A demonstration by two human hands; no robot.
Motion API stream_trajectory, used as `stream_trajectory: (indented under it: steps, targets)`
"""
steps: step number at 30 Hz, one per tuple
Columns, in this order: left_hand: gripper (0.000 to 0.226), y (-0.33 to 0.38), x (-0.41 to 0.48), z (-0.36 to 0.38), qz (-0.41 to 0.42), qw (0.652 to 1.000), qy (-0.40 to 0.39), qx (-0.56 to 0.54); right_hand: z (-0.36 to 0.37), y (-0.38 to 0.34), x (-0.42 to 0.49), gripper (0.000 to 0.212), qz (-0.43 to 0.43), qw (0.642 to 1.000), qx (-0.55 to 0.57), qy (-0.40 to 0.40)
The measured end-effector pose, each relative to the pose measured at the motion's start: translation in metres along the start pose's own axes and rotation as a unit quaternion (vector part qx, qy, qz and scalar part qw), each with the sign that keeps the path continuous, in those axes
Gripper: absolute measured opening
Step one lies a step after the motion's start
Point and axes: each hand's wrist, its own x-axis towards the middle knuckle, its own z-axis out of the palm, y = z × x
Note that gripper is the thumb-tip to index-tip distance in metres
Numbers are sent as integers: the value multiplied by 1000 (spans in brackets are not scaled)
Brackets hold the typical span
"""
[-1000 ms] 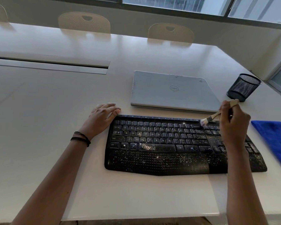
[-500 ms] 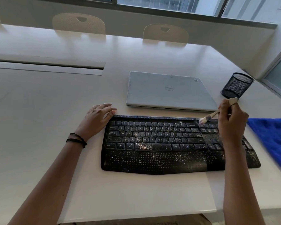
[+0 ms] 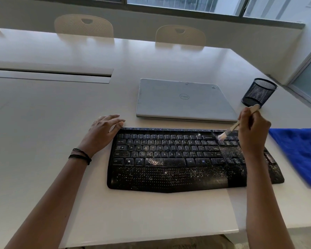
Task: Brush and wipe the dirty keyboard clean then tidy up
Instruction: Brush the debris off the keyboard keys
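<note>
A black keyboard [image 3: 169,159] speckled with white dust lies on the white table [image 3: 43,132] in front of me. My right hand [image 3: 253,130] grips a small wooden-handled brush [image 3: 231,130]; its pale bristles touch the keys at the top right, left of the number pad. My left hand [image 3: 104,131] rests flat on the table with its fingers against the keyboard's top left corner. A blue cloth [image 3: 302,153] lies flat to the right of the keyboard.
A closed silver laptop [image 3: 183,99] lies just behind the keyboard. A black mesh pen cup [image 3: 258,92] stands at the right behind my right hand. Two chairs [image 3: 180,35] stand at the far side. The table's front edge runs close below the keyboard.
The brush tip has slid a little down and left over the top right keys. My left hand stays at the keyboard's corner. The camera view shifted slightly.
</note>
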Motion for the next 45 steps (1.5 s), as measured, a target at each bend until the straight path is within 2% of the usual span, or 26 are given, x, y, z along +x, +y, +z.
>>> stream_trajectory:
  steps: [5, 10, 14, 20, 24, 26, 31, 36, 39, 42, 45]
  targets:
    - [35, -1, 1, 1, 8, 1000, 7, 2, -1, 6, 2, 59, -3, 999, -34, -22]
    - [33, 1, 2, 1, 16, 1000, 4, 7, -13, 12, 6, 46, -4, 1000, 22, -14]
    - [35, -2, 0, -1, 13, 1000, 6, 5, -16, 16, 3, 41, 2, 994, 73, -84]
    - [39, 4, 6, 1, 11, 1000, 21, -10, -17, 23, 9, 26, 4, 995, 83, -61]
    - [35, 8, 12, 1, -6, 999, 36, -27, -19, 18, 12, 27, 20, 971, 170, -169]
    - [32, 9, 15, 1, -14, 999, 41, -33, -15, 20, 12, 25, 23, 966, 167, -196]
    - [33, 14, 21, 3, -28, 998, 33, -55, -14, 23, 19, 25, 6, 987, 111, -116]
    - [32, 16, 16, 8, -44, 996, 46, -59, -23, 29, 18, 29, 33, 966, 186, -179]
    - [32, 20, 13, 8, -50, 995, 71, -49, -22, 33, 17, 28, 42, 962, 167, -212]
    - [33, 26, 13, 9, -41, 994, 93, -29, -21, 34, 17, 29, 34, 984, 110, -136]
    - [32, 27, 13, 12, -33, 994, 106, -22, -25, 35, 18, 31, 30, 991, 101, -85]
